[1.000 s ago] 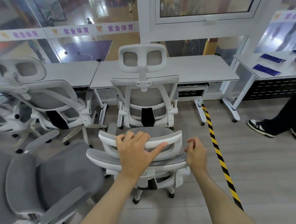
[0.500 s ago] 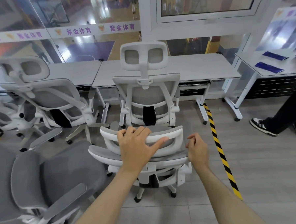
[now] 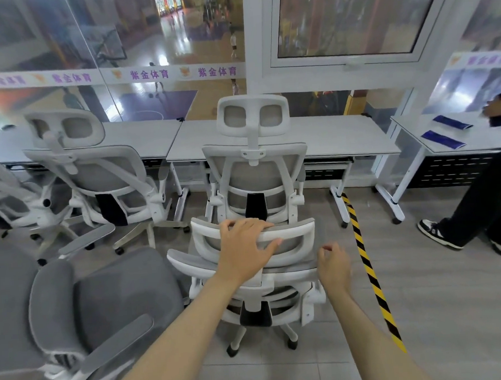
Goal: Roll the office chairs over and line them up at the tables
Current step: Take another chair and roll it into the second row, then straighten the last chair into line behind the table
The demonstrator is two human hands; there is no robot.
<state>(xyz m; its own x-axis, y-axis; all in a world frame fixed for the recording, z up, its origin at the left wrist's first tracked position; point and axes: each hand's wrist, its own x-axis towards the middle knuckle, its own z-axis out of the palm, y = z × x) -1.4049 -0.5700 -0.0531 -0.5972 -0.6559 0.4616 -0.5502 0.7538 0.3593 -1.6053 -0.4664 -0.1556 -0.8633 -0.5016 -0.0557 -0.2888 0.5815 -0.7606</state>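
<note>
- Since the earlier frames, right hand (image 3: pixel 334 265) is lifting off the near chair (image 3: pixel 257 279): its loosely curled fingers, once touching the right edge of the chair's back, are now hanging just beside that edge, holding nothing.
- Left hand (image 3: pixel 245 249) is lying palm-down over the near chair's headrest (image 3: pixel 292 237), fingers spread and draped over the top rim, thumb pointing right along the white frame.
- Near chair is standing on the grey floor directly behind a second chair (image 3: pixel 255 175), its headrest overlapping the lower back of that one in the head view.
- Second chair is sitting with its back to the camera, pushed up to the middle table (image 3: pixel 342 138), its headrest rising above the tabletop edge.
- Third chair (image 3: pixel 97 174) is standing to the left, at the left table (image 3: pixel 142 137), turned slightly askew; part of another chair (image 3: pixel 9 199) is showing at the far left edge.
- Grey padded chair (image 3: pixel 109 296) is filling the lower left foreground, just beside the near chair.
- Yellow-and-black tape (image 3: pixel 369 273) is running along the floor from the middle table's right leg toward the camera, to the right of the right hand.
- Another person's dark trouser leg (image 3: pixel 488 206) and black-and-white shoe (image 3: pixel 437 233) are showing at the right, near a side table (image 3: pixel 473 141) bearing two blue strips (image 3: pixel 444 139).
</note>
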